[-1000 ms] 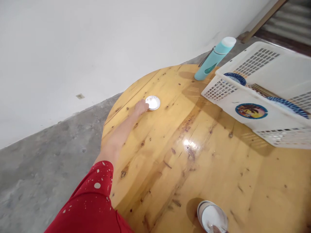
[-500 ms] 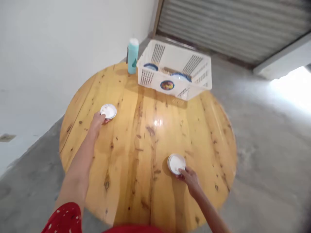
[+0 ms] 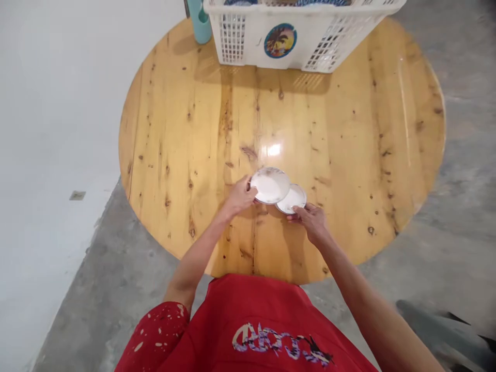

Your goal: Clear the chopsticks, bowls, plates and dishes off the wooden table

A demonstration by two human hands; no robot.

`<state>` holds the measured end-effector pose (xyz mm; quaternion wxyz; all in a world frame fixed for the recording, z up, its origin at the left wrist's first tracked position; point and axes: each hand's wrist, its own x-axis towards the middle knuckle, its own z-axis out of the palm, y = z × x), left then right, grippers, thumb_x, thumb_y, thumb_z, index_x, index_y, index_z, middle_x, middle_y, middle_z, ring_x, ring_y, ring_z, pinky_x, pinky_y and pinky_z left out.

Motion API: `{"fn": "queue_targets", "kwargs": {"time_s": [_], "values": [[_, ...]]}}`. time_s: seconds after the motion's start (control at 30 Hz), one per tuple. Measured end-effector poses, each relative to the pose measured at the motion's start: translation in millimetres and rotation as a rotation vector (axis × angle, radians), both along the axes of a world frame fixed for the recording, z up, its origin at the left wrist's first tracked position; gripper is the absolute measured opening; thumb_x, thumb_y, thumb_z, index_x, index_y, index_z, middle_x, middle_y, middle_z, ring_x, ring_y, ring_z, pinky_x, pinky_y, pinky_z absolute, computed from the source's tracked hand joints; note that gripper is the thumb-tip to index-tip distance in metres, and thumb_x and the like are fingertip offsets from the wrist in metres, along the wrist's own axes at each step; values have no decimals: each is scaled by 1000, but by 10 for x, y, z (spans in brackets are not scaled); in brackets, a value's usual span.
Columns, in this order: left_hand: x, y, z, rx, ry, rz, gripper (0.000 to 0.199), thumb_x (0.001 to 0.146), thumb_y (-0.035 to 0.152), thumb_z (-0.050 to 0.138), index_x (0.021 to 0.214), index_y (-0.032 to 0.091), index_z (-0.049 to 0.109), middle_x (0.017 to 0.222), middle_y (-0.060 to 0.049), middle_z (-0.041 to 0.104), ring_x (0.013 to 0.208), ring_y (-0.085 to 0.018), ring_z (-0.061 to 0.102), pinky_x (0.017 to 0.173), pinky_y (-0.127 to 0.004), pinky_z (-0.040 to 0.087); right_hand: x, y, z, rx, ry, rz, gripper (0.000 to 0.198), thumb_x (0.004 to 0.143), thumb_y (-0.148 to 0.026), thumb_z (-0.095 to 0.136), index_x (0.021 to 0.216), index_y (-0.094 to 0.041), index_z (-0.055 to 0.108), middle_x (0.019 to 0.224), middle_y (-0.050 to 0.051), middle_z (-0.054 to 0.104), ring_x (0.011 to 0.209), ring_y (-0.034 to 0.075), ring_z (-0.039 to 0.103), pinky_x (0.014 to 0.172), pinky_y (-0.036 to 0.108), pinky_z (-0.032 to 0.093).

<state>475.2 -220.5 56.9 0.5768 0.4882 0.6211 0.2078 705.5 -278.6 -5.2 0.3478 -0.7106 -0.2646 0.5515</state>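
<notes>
Centrally, near the desk's near edge, two small white dishes are held together: the larger dish (image 3: pixel 270 185) is gripped at its left rim by the left hand (image 3: pixel 240 195), and its right edge overlaps the smaller dish (image 3: pixel 292 198), which is pinched at its near rim by the right hand (image 3: pixel 312 221). Rim grips keep both dishes level. On the round wooden desk (image 3: pixel 349 129), at the far edge, a white basket (image 3: pixel 310 36) stands, with a teal bottle (image 3: pixel 200 20) just left of it.
</notes>
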Motion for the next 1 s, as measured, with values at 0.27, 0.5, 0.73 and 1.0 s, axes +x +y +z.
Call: {"fn": "queue_targets", "kwargs": {"time_s": [0.27,0.5,0.73,1.0], "values": [[629,-158,23,93,236,-121,14,93,25,46,101,21,57,89,-5,72,84,-19,70,77,-30,54,15,-37,61,5,31,17,22,65,-32,69,77,-15,63,61,4,67,53,19,66,50,28,59],[812,-270,16,77,376,-165,17,94,24,42,103,20,56,91,-7,72,87,-22,70,80,-32,51,227,-132,79,36,136,-15,35,73,-46,74,84,-14,66,72,7,71,57,17,67,54,26,58],[916,-357,11,106,586,-297,32,99,24,35,123,11,50,103,-18,73,96,-29,70,85,-35,49,333,-152,35,87,161,19,59,78,-75,65,93,-17,64,84,8,72,65,19,69,61,29,58],[773,-322,-133,100,638,-396,43,102,31,34,141,14,42,111,-18,74,106,-30,70,92,-34,48,171,28,120,59,-79,227,26,88,-45,62,83,-19,57,64,3,64,60,18,60,59,28,48]]}}
